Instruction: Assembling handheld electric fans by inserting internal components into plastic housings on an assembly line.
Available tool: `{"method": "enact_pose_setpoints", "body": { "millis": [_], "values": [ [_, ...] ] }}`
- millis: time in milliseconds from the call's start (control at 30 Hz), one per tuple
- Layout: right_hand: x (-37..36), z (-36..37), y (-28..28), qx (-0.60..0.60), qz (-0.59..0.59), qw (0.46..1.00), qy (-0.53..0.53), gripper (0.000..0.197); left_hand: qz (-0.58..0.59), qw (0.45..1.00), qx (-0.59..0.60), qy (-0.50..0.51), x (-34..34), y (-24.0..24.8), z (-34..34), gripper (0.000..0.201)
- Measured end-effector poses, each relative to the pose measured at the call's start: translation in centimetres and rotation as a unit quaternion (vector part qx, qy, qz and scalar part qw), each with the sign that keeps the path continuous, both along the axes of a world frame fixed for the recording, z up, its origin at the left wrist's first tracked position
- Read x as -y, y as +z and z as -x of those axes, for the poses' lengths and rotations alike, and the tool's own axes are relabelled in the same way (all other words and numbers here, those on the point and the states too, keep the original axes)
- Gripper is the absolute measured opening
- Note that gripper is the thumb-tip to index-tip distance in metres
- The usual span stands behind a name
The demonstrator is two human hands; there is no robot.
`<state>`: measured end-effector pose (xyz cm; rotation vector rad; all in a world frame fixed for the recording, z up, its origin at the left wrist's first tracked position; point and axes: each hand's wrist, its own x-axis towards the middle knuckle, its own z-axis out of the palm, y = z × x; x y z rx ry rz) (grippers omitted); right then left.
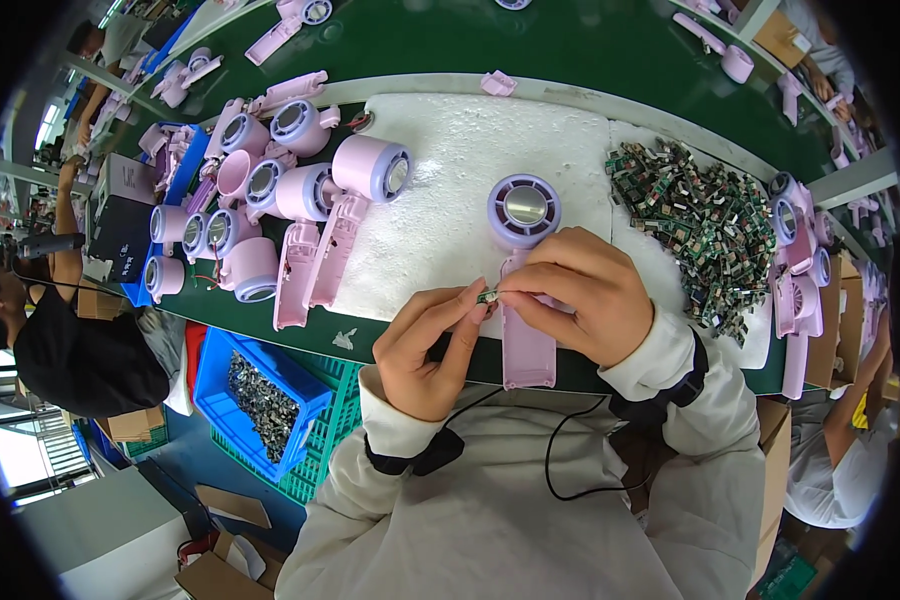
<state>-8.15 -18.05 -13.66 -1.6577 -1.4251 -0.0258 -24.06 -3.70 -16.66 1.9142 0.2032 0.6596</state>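
Observation:
Just above the table's near edge, my left hand pinches a small green circuit board between thumb and fingertips. My right hand is closed in a pinch at the board's right end. Under my right hand lies a pink handheld fan with an open handle pointing toward me. Its round head, with a lilac ring and silvery centre, rests on the white foam sheet. My right fingers cover the upper part of the handle; any wires there are mostly hidden.
A heap of green circuit boards lies right of the fan. Several pink fan heads and handles crowd the left side. Below the table's left edge, a blue bin holds small dark parts. A conveyor runs behind; other people sit at both sides.

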Motion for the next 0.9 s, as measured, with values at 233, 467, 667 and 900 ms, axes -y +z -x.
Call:
{"method": "enact_pose_setpoints", "body": {
  "millis": [233, 467, 667, 900],
  "values": [
    [0.1, 1.5, 0.1, -0.09, 0.026, 0.995, -0.041, 0.017, -0.119, 0.99, 0.028, 0.067, 1.6, 0.0, -0.1, 0.033],
    [-0.1, 2.5, 0.6, -0.129, 0.018, 0.989, -0.071, 0.018, -0.201, 0.967, 0.057, 0.144, 3.3, -1.0, -0.8, 0.039],
    [-0.2, 0.9, 0.6, -0.137, 0.012, 0.988, -0.075, 0.013, -0.204, 0.975, -0.002, 0.085, 2.0, 1.3, -0.9, 0.041],
    [0.1, -7.6, 6.1, -0.402, 0.117, 0.907, -0.051, 0.02, 0.006, 0.998, 0.069, 0.009, -1.4, 5.5, -7.3, 0.037]
  ]
}}
